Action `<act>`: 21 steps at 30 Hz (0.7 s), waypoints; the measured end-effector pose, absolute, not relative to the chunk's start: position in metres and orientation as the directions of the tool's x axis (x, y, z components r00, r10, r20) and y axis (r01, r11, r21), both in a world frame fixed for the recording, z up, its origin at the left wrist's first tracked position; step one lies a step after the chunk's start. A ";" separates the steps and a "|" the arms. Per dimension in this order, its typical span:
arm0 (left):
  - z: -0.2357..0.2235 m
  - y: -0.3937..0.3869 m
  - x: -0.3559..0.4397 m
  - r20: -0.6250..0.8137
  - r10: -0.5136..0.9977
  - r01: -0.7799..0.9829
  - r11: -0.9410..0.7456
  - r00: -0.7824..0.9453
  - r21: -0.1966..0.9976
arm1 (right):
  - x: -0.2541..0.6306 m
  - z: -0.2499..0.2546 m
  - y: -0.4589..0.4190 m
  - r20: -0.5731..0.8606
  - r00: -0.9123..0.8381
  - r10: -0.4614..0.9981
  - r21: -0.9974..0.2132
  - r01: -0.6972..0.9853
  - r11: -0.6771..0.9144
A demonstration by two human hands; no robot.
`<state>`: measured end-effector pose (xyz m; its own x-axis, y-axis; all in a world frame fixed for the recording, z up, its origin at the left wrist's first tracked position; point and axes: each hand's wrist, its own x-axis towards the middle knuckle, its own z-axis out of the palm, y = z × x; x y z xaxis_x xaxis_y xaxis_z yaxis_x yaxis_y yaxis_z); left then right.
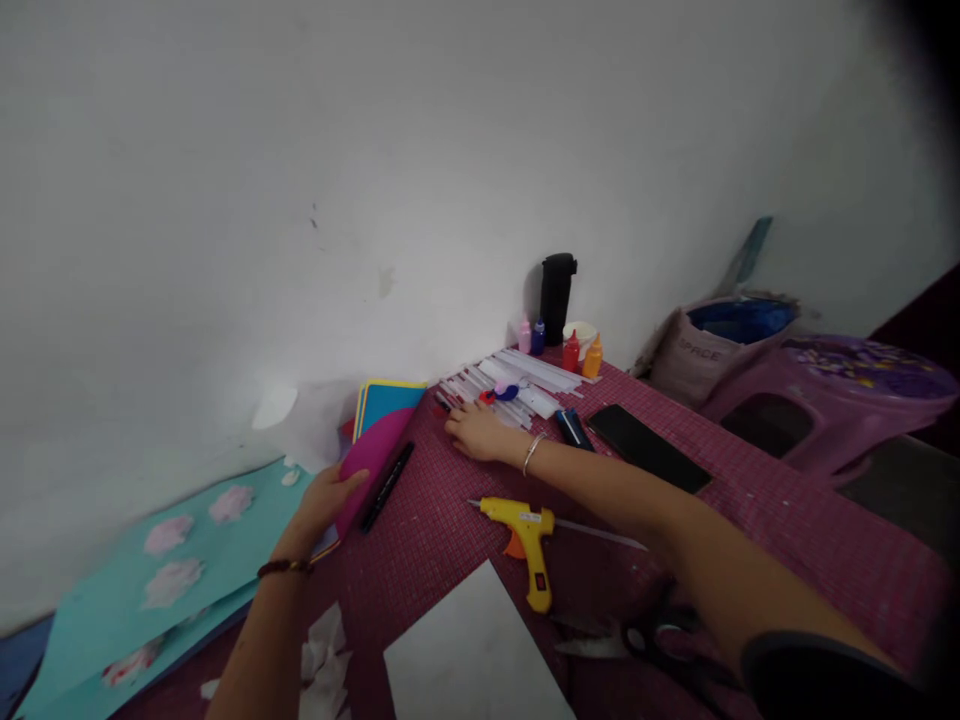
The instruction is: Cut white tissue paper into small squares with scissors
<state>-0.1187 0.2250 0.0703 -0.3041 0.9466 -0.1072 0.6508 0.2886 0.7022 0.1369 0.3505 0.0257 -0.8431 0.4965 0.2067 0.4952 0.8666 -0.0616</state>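
My left hand (328, 507) pinches the edge of a magenta sheet of paper (379, 460), thumb on top and fingers behind it. Blue and yellow sheets (390, 403) stand behind that one. A black marker (388, 487) lies to the right of the magenta sheet. Across the table, my right hand (478, 430) reaches down with fingers curled at a thin dark stick-like thing (442, 401), whose kind I cannot make out. White glue sticks and strips (517, 390) lie just beyond these fingers. A yellow glue gun (529, 530) rests below the right wrist, a glue stick in its back.
White paper (472, 650) and black scissors (645, 640) lie in front. A phone (649, 447) and blue item (574, 430) are at right. Paint bottles (571, 352) and a black flask (557, 298) stand near the wall. Teal sheets with paper flowers (247, 540) lie left.
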 end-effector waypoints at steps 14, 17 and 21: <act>0.060 0.231 -0.125 -0.084 0.967 0.708 0.235 -0.242 0.666 | 0.095 0.024 0.315 0.207 -0.837 0.507 -0.091 0.499 0.862; 0.061 0.230 -0.125 -0.085 0.962 0.705 0.248 -0.258 0.665 | 0.127 0.021 0.346 0.189 -0.857 0.480 -0.093 0.471 0.877; 0.063 0.228 -0.122 -0.068 0.958 0.710 0.252 -0.277 0.658 | 0.159 0.021 0.365 0.210 -0.866 0.454 -0.109 0.441 0.891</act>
<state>-0.1224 0.2283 0.0630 -0.2772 0.9584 -0.0681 0.7099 0.2520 0.6576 0.1590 0.3649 0.0209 -0.8656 0.4544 0.2102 0.4412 0.8908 -0.1088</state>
